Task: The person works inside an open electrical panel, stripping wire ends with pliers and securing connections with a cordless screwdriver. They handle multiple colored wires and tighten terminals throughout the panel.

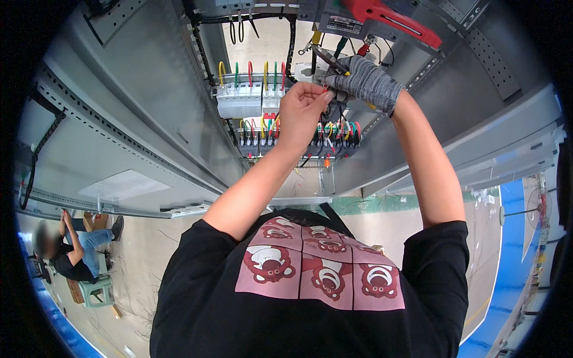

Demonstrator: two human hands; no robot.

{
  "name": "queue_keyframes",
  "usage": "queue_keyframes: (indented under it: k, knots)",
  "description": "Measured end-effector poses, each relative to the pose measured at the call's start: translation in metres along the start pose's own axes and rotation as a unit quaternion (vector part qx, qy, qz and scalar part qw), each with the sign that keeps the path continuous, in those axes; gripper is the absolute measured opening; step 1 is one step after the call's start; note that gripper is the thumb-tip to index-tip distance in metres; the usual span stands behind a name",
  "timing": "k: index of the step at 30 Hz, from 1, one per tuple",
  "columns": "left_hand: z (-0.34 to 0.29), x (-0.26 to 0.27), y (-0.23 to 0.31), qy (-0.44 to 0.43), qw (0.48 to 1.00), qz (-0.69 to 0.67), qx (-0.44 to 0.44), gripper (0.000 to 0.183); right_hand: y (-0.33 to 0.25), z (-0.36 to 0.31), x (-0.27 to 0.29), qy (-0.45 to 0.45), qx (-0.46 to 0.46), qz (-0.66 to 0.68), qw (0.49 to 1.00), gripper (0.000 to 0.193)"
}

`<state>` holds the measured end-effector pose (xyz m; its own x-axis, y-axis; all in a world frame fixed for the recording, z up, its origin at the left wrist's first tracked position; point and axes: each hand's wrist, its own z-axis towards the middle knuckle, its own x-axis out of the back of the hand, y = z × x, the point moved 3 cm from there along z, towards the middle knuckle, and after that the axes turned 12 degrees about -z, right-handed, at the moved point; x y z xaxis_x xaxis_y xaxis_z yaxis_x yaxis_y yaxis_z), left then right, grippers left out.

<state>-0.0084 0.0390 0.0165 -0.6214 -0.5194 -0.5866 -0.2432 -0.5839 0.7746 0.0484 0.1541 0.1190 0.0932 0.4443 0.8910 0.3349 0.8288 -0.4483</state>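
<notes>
My left hand (303, 108) is bare, its thumb and forefinger pinched on a small red piece (325, 89), perhaps the end of a wire. My right hand (369, 82) wears a grey knitted glove and is closed round a pair of pliers (329, 59) with dark jaws and black-and-yellow handles. The jaws point up and left, near a yellow-sleeved cable (316, 38). Both hands meet inside an open metal cabinet, the fingertips close together. The gloved fingers partly hide what lies between the hands.
White circuit breakers (239, 100) with yellow, green and red wires sit left of my hands. A row of wired terminals (259, 140) runs below them. Overhead hangs a switch unit with a red handle (394, 22). Grey cabinet walls flank both arms. A person (77, 250) sits at the far lower left.
</notes>
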Motion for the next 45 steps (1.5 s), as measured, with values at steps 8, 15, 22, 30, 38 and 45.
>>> queue_keyframes:
  k: [8,15,22,30,38,45]
  knots:
    - [0.004,-0.004,-0.004,-0.008,0.996,0.032,-0.077,0.016,-0.009,-0.002,0.008,0.055,0.065,-0.158,0.984,0.034]
    - [0.001,-0.009,-0.013,-0.09,0.996,0.005,-0.012,0.011,-0.009,-0.004,-0.001,0.151,0.11,-0.26,0.947,0.031]
    - [0.006,-0.011,-0.006,-0.084,0.976,0.2,-0.025,0.014,-0.005,-0.012,-0.006,0.255,0.207,-0.326,0.887,0.039]
    - [0.0,0.009,-0.025,-0.137,0.963,0.228,-0.034,0.016,-0.003,-0.001,-0.004,0.244,0.123,-0.295,0.916,0.032]
    - [-0.007,0.02,-0.039,-0.119,0.96,0.246,-0.059,0.02,0.016,0.015,-0.01,0.169,0.102,-0.193,0.961,0.035]
    - [-0.016,0.002,-0.011,-0.012,0.978,0.194,-0.078,0.014,0.03,0.01,-0.015,0.224,0.119,-0.153,0.955,0.039]
